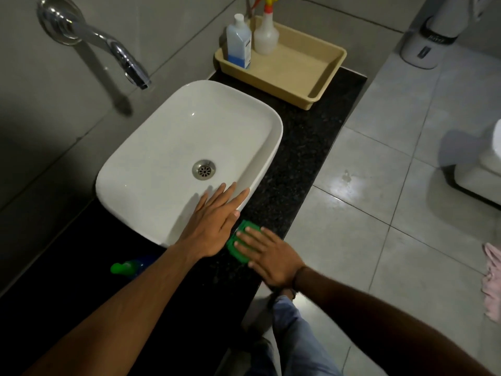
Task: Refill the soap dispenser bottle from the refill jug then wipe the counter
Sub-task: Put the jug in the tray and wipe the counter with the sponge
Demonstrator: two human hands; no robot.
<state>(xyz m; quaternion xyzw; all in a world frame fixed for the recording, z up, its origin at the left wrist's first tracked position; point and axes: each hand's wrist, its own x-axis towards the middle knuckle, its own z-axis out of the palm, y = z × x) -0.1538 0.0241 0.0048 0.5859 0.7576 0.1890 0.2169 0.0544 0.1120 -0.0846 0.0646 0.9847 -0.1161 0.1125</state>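
My right hand (267, 257) lies flat on a green cloth (235, 249), pressing it onto the black granite counter (306, 147) near the front edge. My left hand (214, 221) rests open, fingers spread, on the near corner of the white basin (151, 164). A refill jug (238, 43), clear with blue liquid and a white cap, stands in the beige tray (322, 77) at the far end of the counter. A green and blue bottle (126, 267) lies low at the left, partly hidden by my left forearm.
A white spray bottle (265, 36) stands beside the jug in the tray. The chrome wall tap (130, 66) reaches over the basin. Grey floor tiles spread to the right, with a toilet (488, 158), a white bin (425, 44) and pink cloth (492, 280).
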